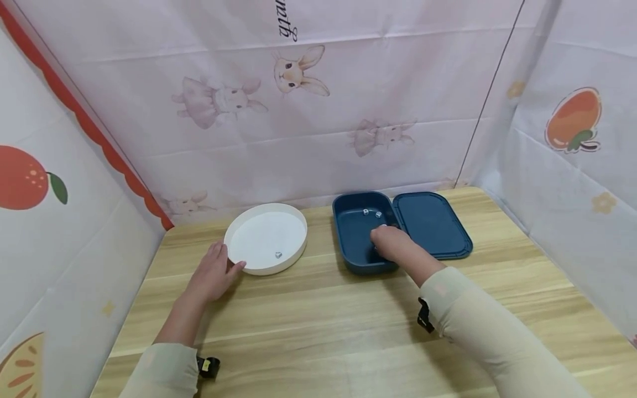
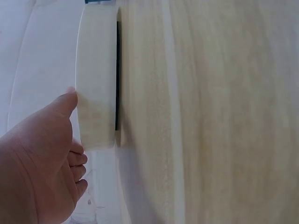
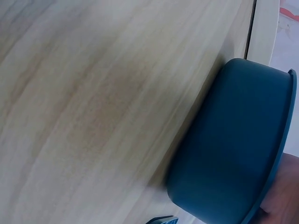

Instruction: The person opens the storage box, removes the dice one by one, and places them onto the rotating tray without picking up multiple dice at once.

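Observation:
My left hand (image 1: pixel 213 272) holds the near left side of a round white tray (image 1: pixel 264 235), thumb at the rim and fingers along the outer wall. In the left wrist view the thumb (image 2: pixel 65 103) meets the tray's wall (image 2: pixel 97 79). One small white die (image 1: pixel 278 255) lies in the tray. My right hand (image 1: pixel 393 243) reaches down into a dark blue box (image 1: pixel 365 269), fingers bent. Its fingertips are hidden, so I cannot tell whether they pinch a die. Two white dice, a left one (image 1: pixel 365 211) and a right one (image 1: pixel 378 214), lie beyond it.
The blue lid (image 1: pixel 433 224) lies flat on the wooden table (image 1: pixel 318 326), right of the box and partly behind my right forearm. A printed cloth (image 1: pixel 249 143) hangs right behind the tray and box, with more cloth walls at both sides.

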`<state>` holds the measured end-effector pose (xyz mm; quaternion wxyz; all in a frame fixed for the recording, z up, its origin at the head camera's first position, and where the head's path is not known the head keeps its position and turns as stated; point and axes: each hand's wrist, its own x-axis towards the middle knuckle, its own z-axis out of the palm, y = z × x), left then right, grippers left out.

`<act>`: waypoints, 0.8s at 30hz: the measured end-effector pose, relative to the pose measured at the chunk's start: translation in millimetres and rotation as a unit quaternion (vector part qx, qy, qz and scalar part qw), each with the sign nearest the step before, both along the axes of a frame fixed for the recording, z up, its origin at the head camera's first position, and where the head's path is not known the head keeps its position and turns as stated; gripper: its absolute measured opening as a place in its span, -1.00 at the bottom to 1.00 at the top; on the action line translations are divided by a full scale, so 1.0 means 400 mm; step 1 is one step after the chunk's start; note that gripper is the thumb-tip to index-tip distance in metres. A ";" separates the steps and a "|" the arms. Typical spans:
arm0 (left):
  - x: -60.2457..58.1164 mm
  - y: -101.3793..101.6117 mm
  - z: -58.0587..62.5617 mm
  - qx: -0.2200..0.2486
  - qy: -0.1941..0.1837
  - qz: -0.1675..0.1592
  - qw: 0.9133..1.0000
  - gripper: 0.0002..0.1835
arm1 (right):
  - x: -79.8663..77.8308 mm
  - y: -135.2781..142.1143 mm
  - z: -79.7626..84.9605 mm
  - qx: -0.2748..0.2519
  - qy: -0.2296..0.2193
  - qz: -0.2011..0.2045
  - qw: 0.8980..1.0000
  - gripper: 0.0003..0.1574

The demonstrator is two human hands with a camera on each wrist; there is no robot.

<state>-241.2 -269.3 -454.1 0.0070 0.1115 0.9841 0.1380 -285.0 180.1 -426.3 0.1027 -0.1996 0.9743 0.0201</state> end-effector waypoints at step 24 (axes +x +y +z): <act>-0.031 -0.025 -0.007 0.068 -0.033 0.020 0.997 0.02 | -0.012 0.002 0.025 -0.139 -0.035 0.001 0.990 -0.82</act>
